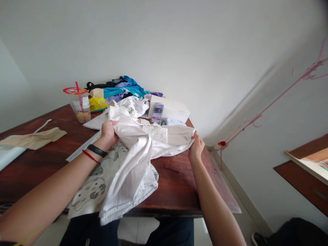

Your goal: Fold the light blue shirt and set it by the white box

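Note:
A white shirt with thin stripes is stretched between my two hands above the wooden table. My left hand is closed on its left side, with the fingers partly hidden by the cloth. At the right, my right hand pinches the other end of the fabric. One part of the shirt hangs down toward me, past the front table edge. Under it lies a flat, pale sheet with a grey cartoon print, partly covered.
On the dark table stand a plastic cup with a red straw and a white box. A clothes pile, yellow packet and brown paper lie there too. A pink coat rack leans rightward.

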### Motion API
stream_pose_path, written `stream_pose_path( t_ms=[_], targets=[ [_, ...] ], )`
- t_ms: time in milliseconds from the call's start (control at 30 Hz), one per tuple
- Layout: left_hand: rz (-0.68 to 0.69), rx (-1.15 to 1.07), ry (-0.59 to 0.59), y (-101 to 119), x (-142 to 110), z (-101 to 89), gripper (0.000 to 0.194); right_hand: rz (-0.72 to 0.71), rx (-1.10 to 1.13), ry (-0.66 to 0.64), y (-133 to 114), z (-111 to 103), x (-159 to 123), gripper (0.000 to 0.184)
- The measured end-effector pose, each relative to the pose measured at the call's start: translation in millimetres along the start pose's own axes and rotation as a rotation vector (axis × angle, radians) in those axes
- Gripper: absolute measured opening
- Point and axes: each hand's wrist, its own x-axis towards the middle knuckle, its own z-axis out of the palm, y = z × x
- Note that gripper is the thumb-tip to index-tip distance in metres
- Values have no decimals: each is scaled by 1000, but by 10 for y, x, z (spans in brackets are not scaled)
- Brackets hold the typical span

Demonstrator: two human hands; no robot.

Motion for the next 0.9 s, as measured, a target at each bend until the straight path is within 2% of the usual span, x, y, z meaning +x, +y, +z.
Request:
stream_pose_path(
  t_ms=[100,167,233,300,367,400,500,567,633,733,800,900],
  targets=[
    [-116,125,5,9,2,1,23,43,68,68,20,-26,64,41],
    [-87,185,51,34,-13,-10,39,72,77,85,29,-31,76,38],
    [81,302,60,90,-70,-13,58,83,55,49,42,-23,57,35],
    [357,501,-21,175,-195,11,65,69,0,-23,60,-3,13,34],
    [619,671,-224,273,-391,64,53,39,-82,-90,84,19,-35,34],
    [684,712,-377,319,-509,98,43,25,-124,-114,96,27,-53,34],
    [738,777,-942,402,-874,192,29,-18,-228,-163,125,31,-63,35],
    [818,828,-1201,391,-1068,227,27,-97,-304,-173,111,21,-51,35],
    [836,901,-1341,330,-1188,236,26,-242,-388,-167,45,15,-63,33],
    [776,1016,-1433,195,-1239,216,24,-476,-433,-203,-152,39,-188,27],
    [745,1072,-1423,117,-1225,199,28,-534,-379,-383,-301,78,-349,25],
    [716,1134,-1362,51,-1184,188,34,-431,-293,-911,-435,151,-624,21]
  ],
)
